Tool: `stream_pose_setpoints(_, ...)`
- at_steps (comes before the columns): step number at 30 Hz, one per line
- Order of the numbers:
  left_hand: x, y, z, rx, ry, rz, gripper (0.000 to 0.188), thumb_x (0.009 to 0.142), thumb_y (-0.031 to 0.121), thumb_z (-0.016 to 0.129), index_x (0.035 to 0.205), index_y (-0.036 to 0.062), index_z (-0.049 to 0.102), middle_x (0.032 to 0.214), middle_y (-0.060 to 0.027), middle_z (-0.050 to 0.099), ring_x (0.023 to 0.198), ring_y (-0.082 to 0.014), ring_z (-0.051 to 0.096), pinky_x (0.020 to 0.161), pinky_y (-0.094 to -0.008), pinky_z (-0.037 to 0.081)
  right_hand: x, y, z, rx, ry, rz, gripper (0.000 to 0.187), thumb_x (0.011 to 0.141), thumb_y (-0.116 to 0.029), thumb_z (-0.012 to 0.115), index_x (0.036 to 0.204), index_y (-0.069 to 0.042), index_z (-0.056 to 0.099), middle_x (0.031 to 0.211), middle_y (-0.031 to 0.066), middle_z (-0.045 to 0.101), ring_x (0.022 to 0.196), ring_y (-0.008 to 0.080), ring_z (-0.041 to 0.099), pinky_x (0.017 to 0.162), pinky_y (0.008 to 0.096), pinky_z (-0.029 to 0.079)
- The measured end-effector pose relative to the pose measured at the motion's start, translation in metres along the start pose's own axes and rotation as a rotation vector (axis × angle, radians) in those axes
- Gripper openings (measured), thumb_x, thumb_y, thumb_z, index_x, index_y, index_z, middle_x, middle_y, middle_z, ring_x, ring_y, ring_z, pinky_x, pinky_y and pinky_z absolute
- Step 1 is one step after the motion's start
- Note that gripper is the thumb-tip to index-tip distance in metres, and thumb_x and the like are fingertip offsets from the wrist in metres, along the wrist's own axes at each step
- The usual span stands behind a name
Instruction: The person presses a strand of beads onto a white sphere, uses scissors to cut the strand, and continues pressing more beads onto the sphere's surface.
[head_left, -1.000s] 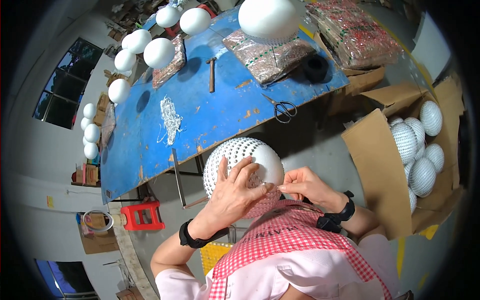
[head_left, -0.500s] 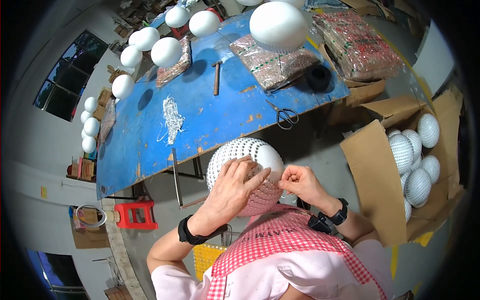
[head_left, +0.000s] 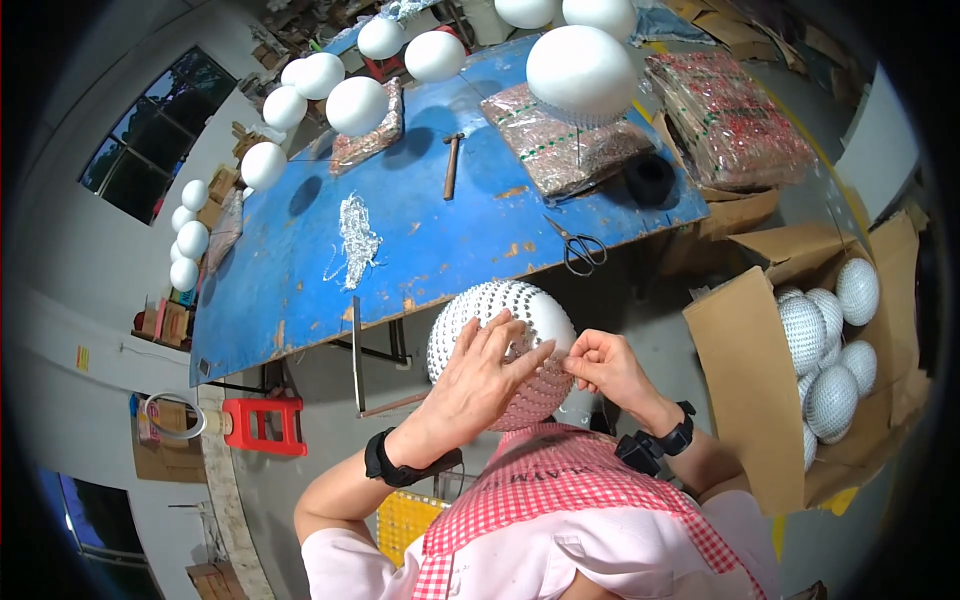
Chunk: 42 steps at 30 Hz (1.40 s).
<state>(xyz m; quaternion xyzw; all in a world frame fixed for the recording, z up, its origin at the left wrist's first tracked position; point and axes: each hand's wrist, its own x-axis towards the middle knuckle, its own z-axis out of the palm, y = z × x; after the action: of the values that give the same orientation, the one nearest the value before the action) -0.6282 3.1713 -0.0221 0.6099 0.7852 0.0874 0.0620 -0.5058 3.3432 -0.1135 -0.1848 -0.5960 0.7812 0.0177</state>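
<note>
A large white ball [head_left: 548, 318] sits against my apron, covered in rows of silvery beads except for a smooth bare patch on its upper right. My left hand [head_left: 482, 368] lies over the beaded side with fingers bent round the curve, holding the ball. At the ball's right edge, beside the bare patch, my right hand [head_left: 608, 370] is closed in a pinch on what looks like a thin bead strand. The strand is mostly hidden by the fingers. A loose heap of silvery bead strands [head_left: 356, 240] lies on the blue table [head_left: 420, 245] ahead.
On the table are scissors [head_left: 578, 247], a hammer [head_left: 452, 168], a black roll [head_left: 650, 180] and plastic-wrapped packs [head_left: 560, 140]. Several plain white balls [head_left: 582, 72] stand around it. A cardboard box [head_left: 745, 385] of beaded balls is at right, a red stool [head_left: 263, 426] at left.
The view has shifted slightly, so the table and its items appear a little lower and further right. Both hands keep nearly the same hold at the ball.
</note>
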Motion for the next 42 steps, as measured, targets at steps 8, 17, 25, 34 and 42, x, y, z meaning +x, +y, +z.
stream_pose_setpoints(8,-0.002,0.006,0.000,0.087,-0.008,0.004,0.053,0.079,0.006,0.063,0.127,0.0280,0.057,0.133,-0.0167,0.042,0.133,-0.0387,0.034,0.106,-0.0596,0.026,-0.004,-0.007,-0.003,-0.078,-0.003,0.031,0.016,0.087,-0.016,0.067,0.079,-0.005,0.058,0.060,-0.0021,0.058,0.051,0.0024,0.052,0.044,0.0163,0.038)
stream_pose_setpoints(17,0.006,0.005,0.005,0.099,-0.054,-0.010,0.052,0.078,0.004,0.059,0.126,0.0238,0.058,0.138,-0.0205,0.039,0.133,-0.0395,0.032,0.103,-0.0632,0.027,0.004,0.004,-0.017,0.199,-0.191,0.126,0.020,0.088,-0.021,0.065,0.076,-0.007,0.059,0.056,-0.0026,0.056,0.046,0.0021,0.049,0.042,0.0160,0.036)
stream_pose_setpoints(25,0.011,0.006,0.009,0.083,-0.046,-0.024,0.052,0.080,0.017,0.067,0.130,0.0253,0.054,0.142,-0.0213,0.034,0.135,-0.0413,0.028,0.108,-0.0624,0.019,0.008,0.008,-0.018,-0.080,-0.033,0.033,0.022,0.086,-0.021,0.068,0.075,-0.004,0.059,0.059,-0.0009,0.059,0.050,0.0030,0.053,0.043,0.0174,0.038)
stream_pose_setpoints(34,0.019,0.001,0.011,0.038,-0.080,0.010,0.055,0.080,0.019,0.069,0.132,0.0228,0.050,0.133,-0.0187,0.042,0.133,-0.0373,0.034,0.109,-0.0571,0.022,0.011,0.007,-0.023,-0.027,-0.022,0.062,0.022,0.085,-0.020,0.070,0.076,-0.005,0.058,0.060,-0.0006,0.059,0.051,0.0036,0.054,0.044,0.0182,0.041)
stream_pose_setpoints(42,0.035,0.007,0.017,0.066,-0.073,0.003,0.046,0.083,0.014,0.062,0.128,0.0195,0.055,0.132,-0.0202,0.043,0.134,-0.0389,0.032,0.107,-0.0580,0.024,0.016,0.016,-0.039,-0.005,-0.024,0.046,0.019,0.087,-0.018,0.067,0.077,-0.004,0.058,0.060,-0.0008,0.059,0.052,0.0033,0.053,0.045,0.0181,0.039)
